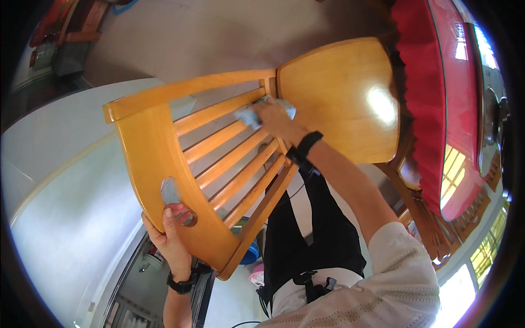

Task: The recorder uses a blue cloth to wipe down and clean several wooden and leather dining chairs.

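A wooden chair with a slatted backrest [143, 151] and a broad, glossy seat [340, 94] is in front of me. My left hand [174, 229] grips the top rail at its oval handhold, fingers through the hole and thumb on the near face. My right hand [277, 119] presses a crumpled grey-blue cloth [246, 117] against the slats near the seat end of the backrest. The palm hides part of the cloth. Both wrists wear black straps.
A table with a red ruffled cloth [422, 110] stands on the right, with other wooden chairs [467, 213] beyond it. A blue bucket [250, 252] and a pink item [257, 275] are near my legs. Wooden furniture [82, 35] is at the upper left.
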The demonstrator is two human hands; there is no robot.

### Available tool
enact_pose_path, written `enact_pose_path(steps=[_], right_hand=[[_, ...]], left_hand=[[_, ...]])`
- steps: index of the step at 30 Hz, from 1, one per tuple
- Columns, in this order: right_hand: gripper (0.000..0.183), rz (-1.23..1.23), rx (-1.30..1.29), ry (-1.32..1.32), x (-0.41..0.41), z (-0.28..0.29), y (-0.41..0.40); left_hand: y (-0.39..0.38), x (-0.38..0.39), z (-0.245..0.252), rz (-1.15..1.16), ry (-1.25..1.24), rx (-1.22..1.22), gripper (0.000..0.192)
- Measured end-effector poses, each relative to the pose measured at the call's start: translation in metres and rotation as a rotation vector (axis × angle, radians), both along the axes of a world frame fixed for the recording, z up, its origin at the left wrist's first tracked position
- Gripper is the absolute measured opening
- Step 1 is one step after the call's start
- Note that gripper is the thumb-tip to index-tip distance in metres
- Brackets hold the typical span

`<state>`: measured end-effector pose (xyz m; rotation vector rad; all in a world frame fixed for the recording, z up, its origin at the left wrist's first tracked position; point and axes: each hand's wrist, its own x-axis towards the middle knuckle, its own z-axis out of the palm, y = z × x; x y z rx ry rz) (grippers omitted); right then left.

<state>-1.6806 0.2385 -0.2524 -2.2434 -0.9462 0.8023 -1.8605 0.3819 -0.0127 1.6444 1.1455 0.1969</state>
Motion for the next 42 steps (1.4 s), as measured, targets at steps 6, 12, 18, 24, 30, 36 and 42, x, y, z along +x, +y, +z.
enact_pose_path(steps=[6,12,18,24,30,36,42], right_hand=[[0.058,0.151,-0.196,-0.258,0.010,-0.075,-0.024],[0.054,-0.534,-0.003,0.083,-0.041,-0.024,-0.008],[0.057,-0.236,0.374,0.038,-0.064,0.085,0.025],[0.059,-0.334,0.616,0.406,-0.094,0.166,0.034],[0.055,-0.060,0.010,-0.053,-0.070,0.057,-0.010],[0.047,-0.046,-0.396,0.124,-0.032,-0.041,-0.051],[0.047,-0.144,-0.149,0.222,-0.049,0.042,-0.067]], left_hand=[[-0.001,0.004,-0.001,0.000,-0.001,0.001,0.019],[0.001,0.001,-0.002,0.005,-0.045,-0.045,0.020],[0.000,0.003,0.002,-0.033,-0.107,-0.102,0.023],[0.000,0.001,0.006,-0.055,-0.141,-0.181,0.025],[-0.004,0.005,0.014,-0.152,-0.150,-0.263,0.025],[-0.013,0.015,0.017,-0.152,-0.164,-0.313,0.017],[-0.028,0.021,0.022,-0.164,-0.252,-0.475,0.023]])
